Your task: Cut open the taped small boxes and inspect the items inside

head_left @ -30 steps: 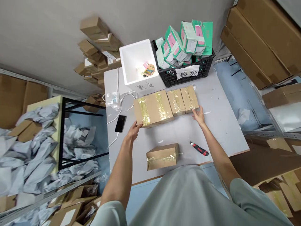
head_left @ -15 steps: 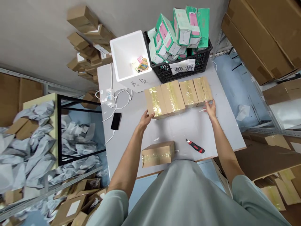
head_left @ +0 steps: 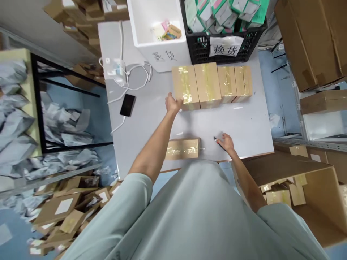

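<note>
My left hand (head_left: 174, 104) is at the lower left corner of the leftmost taped carton (head_left: 177, 81), fingers apart, the thumb side against it. It is not gripping the carton. That carton stands in a row with another large carton (head_left: 214, 86) and two narrower cartons (head_left: 222, 77) (head_left: 239, 77). Near the table's front, my right hand (head_left: 228, 143) is on a red and black utility knife (head_left: 219, 142), its fingers around the handle. The blade end points up and left; the palm hides the rest. Left of the knife lies a single taped carton (head_left: 180, 150).
A white foam box (head_left: 162, 57) and a black crate (head_left: 200, 47) of green boxes stand at the table's (head_left: 151, 126) back. A phone (head_left: 127, 105) and a power strip (head_left: 115, 69) with cables lie left. A large open carton (head_left: 320, 213) is at the lower right.
My right hand has left the right end of the carton row and come down to the utility knife. My left hand stays by the leftmost carton. The view has tilted down.
</note>
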Motion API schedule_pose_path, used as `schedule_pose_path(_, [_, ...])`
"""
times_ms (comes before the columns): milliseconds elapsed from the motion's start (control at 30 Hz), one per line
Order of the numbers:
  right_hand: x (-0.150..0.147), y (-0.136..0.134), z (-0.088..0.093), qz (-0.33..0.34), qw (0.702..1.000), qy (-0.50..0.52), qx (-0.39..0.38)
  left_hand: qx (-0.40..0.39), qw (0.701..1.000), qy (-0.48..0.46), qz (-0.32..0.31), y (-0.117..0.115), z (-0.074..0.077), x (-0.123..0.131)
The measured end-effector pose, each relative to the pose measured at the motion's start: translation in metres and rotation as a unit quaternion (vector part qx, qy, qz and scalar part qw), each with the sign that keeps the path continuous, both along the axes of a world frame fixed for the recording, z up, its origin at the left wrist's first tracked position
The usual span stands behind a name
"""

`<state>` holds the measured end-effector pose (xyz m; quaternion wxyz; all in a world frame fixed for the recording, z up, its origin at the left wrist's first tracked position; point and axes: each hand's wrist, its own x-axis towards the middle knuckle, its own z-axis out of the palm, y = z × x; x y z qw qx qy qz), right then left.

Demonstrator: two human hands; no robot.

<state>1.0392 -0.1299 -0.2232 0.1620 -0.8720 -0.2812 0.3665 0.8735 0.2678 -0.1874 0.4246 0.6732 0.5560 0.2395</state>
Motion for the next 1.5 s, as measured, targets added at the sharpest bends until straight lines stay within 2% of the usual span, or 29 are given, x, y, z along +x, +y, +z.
schedule_pose_path(100, [-0.018, -0.018, -0.001, 0.031, 0.998, -0.046, -0.023, 0.035, 0.999, 0.002, 0.021, -0.021, 0.001, 0.002])
schedule_pose_path(167, [-0.025, -0.025, 0.001, 0.045, 0.996, -0.069, -0.036, 0.068, 0.997, -0.021, -0.011, -0.045, 0.005, -0.008])
schedule_pose_path(233, [-0.029, -0.029, 0.003, 0.051, 0.994, -0.079, -0.048, 0.078, 0.995, -0.033, -0.053, -0.073, 0.01, -0.031])
schedule_pose_path(300, [-0.032, -0.031, 0.006, 0.051, 0.994, -0.082, -0.046, 0.069, 0.994, -0.027, -0.085, -0.101, 0.011, -0.068])
schedule_pose_path(367, [-0.035, -0.031, 0.009, 0.038, 0.996, -0.074, -0.014, 0.058, 0.992, -0.015, -0.107, -0.126, 0.011, -0.116])
schedule_pose_path(500, [-0.046, -0.026, 0.016, -0.051, 0.994, -0.01, 0.097, 0.033, 0.99, 0.009, -0.134, -0.167, 0.014, -0.214])
schedule_pose_path(567, [-0.056, -0.02, 0.024, -0.099, 0.981, 0.055, 0.157, 0.018, 0.987, 0.014, -0.157, -0.182, 0.016, -0.25])
schedule_pose_path(633, [-0.067, -0.011, 0.036, -0.124, 0.965, 0.113, 0.203, 0.009, 0.982, 0.008, -0.187, -0.192, 0.016, -0.272])
schedule_pose_path(733, [-0.086, 0.008, 0.061, -0.107, 0.958, 0.128, 0.232, 0.006, 0.974, -0.018, -0.226, -0.195, 0.01, -0.28])
schedule_pose_path(800, [-0.099, 0.02, 0.081, -0.056, 0.967, 0.09, 0.232, 0.006, 0.968, -0.045, -0.246, -0.192, 0.005, -0.273])
schedule_pose_path(900, [-0.119, 0.036, 0.11, 0.075, 0.974, 0.005, 0.216, 0.001, 0.962, -0.079, -0.263, -0.186, 0.0, -0.262])
schedule_pose_path(1000, [-0.142, 0.052, 0.13, 0.239, 0.953, -0.07, 0.17, -0.016, 0.959, -0.089, -0.268, -0.185, 0.0, -0.257])
schedule_pose_path(1067, [-0.159, 0.065, 0.135, 0.332, 0.93, -0.092, 0.126, -0.025, 0.958, -0.09, -0.27, -0.187, 0.001, -0.258])
schedule_pose_path(1167, [-0.18, 0.085, 0.133, 0.417, 0.901, -0.102, 0.059, -0.029, 0.957, -0.095, -0.273, -0.19, 0.002, -0.26])
schedule_pose_path(1333, [-0.194, 0.109, 0.125, 0.47, 0.875, -0.108, 0.033, -0.048, 0.958, -0.113, -0.26, -0.192, -0.003, -0.258])
schedule_pose_path(1500, [-0.198, 0.12, 0.127, 0.503, 0.854, -0.13, 0.009, -0.062, 0.959, -0.129, -0.246, -0.191, -0.008, -0.256])
